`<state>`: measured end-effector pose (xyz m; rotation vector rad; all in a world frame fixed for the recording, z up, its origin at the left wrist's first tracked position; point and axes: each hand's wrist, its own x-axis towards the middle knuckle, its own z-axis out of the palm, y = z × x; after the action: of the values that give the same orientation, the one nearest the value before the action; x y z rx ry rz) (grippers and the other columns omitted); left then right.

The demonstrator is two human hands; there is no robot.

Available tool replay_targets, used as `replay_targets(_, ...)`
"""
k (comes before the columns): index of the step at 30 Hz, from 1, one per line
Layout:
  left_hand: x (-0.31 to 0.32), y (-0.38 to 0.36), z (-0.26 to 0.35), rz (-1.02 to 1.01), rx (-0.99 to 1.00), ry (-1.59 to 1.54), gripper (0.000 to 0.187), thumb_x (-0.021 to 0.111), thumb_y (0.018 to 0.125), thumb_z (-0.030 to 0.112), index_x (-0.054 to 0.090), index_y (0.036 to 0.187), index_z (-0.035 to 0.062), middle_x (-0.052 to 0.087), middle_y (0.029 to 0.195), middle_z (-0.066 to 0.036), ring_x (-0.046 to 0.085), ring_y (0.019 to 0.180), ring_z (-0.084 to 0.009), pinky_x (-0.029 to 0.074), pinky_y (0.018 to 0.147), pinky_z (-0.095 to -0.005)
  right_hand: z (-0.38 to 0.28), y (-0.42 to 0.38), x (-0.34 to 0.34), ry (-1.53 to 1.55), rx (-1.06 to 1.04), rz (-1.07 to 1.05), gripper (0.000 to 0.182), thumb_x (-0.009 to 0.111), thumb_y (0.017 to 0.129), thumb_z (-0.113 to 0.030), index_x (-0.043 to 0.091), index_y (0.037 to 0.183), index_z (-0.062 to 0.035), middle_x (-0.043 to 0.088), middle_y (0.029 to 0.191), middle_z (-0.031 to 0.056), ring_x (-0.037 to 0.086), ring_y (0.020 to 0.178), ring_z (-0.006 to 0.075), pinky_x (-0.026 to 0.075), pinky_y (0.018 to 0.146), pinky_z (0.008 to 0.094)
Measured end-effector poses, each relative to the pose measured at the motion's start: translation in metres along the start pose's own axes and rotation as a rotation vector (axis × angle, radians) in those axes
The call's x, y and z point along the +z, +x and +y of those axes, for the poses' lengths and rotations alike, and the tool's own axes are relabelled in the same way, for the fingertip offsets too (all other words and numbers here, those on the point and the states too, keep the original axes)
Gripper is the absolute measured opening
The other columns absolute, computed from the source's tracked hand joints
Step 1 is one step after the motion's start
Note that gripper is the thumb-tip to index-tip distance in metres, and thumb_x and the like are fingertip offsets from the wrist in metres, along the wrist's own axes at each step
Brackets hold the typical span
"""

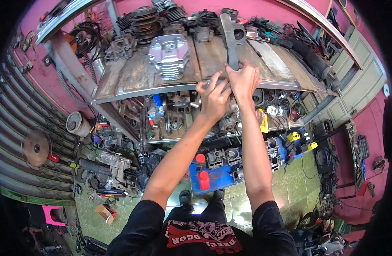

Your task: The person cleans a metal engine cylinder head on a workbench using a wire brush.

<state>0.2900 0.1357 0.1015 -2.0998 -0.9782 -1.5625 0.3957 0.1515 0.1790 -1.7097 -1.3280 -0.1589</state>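
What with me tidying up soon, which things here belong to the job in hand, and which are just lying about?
In the job:
flat metal bar, gripped by the right hand
left hand, near the bar's lower end

Lying about, apparently:
silver finned part on the shelf
red container on the blue surface
pink stool

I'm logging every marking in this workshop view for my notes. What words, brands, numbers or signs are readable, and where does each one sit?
"OGOR", on the black shirt, perhaps cut off at its start
"275", on the same shirt
"DREE", also on the shirt, the rest lost in folds
Too small or blurred to read: any print on the yellow packet and the red-and-black tool.
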Motion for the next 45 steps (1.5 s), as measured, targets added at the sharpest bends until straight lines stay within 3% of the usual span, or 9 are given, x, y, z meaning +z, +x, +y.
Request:
replay_targets(5,-0.063,-0.003,-0.035,0.012,0.018,0.008,0.032,0.086,0.071,0.024,0.079,0.102,0.0202,0.071,0.116,0.007,0.058,0.125,-0.0206,0.027,0.096,-0.0517,-0.029,-0.02,0.011,0.22,0.044,-0.067,0.046,0.083,0.078,-0.04,0.079,0.106,-0.0035,0.076,0.101,0.0168,0.064,0.109,0.036,0.043,0.1,0.0525)
replay_targets(9,-0.103,-0.002,-0.076,0.06,0.058,-0.058,0.042,0.089,0.074,0.033,0.077,0.111,0.0179,0.072,0.11,0.006,0.062,0.117,-0.0196,0.029,0.098,-0.0447,-0.066,-0.037,0.006,0.283,-0.053,0.039,0.049,0.083,0.078,-0.044,0.079,0.104,-0.0023,0.071,0.086,0.0142,0.065,0.096,0.0333,0.044,0.095,0.0482)
replay_targets(12,-0.115,-0.003,-0.12,0.113,-0.251,-0.047,0.053,0.091,0.074,0.037,0.072,0.119,0.0166,0.071,0.12,0.002,0.059,0.124,-0.0211,0.03,0.101,-0.0458,-0.086,-0.043,-0.001,0.324,-0.065,-0.064,0.052,0.082,0.081,-0.046,0.077,0.107,-0.0012,0.072,0.089,0.0163,0.066,0.097,0.0338,0.044,0.095,0.0476)
replay_targets(14,-0.12,0.004,-0.142,0.044,-0.586,0.002,0.065,0.092,0.073,0.042,0.066,0.126,0.0152,0.066,0.135,-0.006,0.053,0.135,-0.0251,0.031,0.104,-0.0503,-0.087,-0.047,0.008,0.328,-0.102,-0.045,0.053,0.08,0.083,-0.046,0.075,0.112,-0.0016,0.073,0.092,0.0178,0.067,0.099,0.0348,0.043,0.096,0.0475)
replay_targets(18,-0.115,0.002,-0.167,-0.044,-0.531,0.024,0.07,0.094,0.071,0.042,0.063,0.127,0.0125,0.059,0.146,-0.012,0.048,0.142,-0.0312,0.03,0.111,-0.0578,-0.1,-0.054,0.01,0.255,-0.158,-0.13,0.054,0.076,0.088,-0.044,0.07,0.124,-0.0044,0.075,0.1,0.0215,0.069,0.104,0.0375,0.039,0.104,0.0492)
replay_targets(25,-0.106,0.005,-0.185,-0.003,-0.401,-0.162,0.068,0.096,0.067,0.036,0.065,0.122,0.0104,0.063,0.142,-0.012,0.055,0.136,-0.0332,0.033,0.109,-0.0549,-0.112,-0.066,0.021,0.194,-0.368,-0.044,0.053,0.072,0.093,-0.035,0.065,0.141,-0.0159,0.075,0.096,0.0226,0.068,0.1,0.0362,0.032,0.111,0.055)
replay_targets(30,-0.095,-0.004,-0.203,-0.022,-0.354,-0.148,0.06,0.096,0.065,0.039,0.076,0.111,0.0072,0.06,0.147,-0.015,0.053,0.139,-0.033,0.034,0.109,-0.052,-0.12,-0.071,0.019,-0.146,-0.454,-0.065,0.061,0.073,0.093,-0.034,0.059,0.15,-0.0224,0.075,0.088,0.0211,0.068,0.101,0.034,0.034,0.111,0.0544)
replay_targets(39,-0.096,0.004,-0.2,-0.071,-0.266,-0.049,0.051,0.096,0.063,0.038,0.08,0.101,0.0076,0.061,0.145,-0.016,0.044,0.147,-0.033,0.03,0.108,-0.0575,-0.135,-0.074,0.006,-0.182,-0.631,-0.094,0.06,0.071,0.09,-0.032,0.06,0.149,-0.0218,0.075,0.081,0.0185,0.07,0.103,0.0364,0.032,0.11,0.063)
replay_targets(45,-0.094,0.002,-0.196,-0.019,-0.323,-0.057,0.053,0.095,0.063,0.036,0.071,0.1,0.0065,0.063,0.139,-0.013,0.048,0.141,-0.0321,0.028,0.107,-0.0558,-0.156,-0.066,-0.001,-0.186,-0.566,-0.198,0.056,0.071,0.089,-0.029,0.065,0.143,-0.0182,0.075,0.081,0.0203,0.071,0.102,0.0357,0.033,0.108,0.0641)
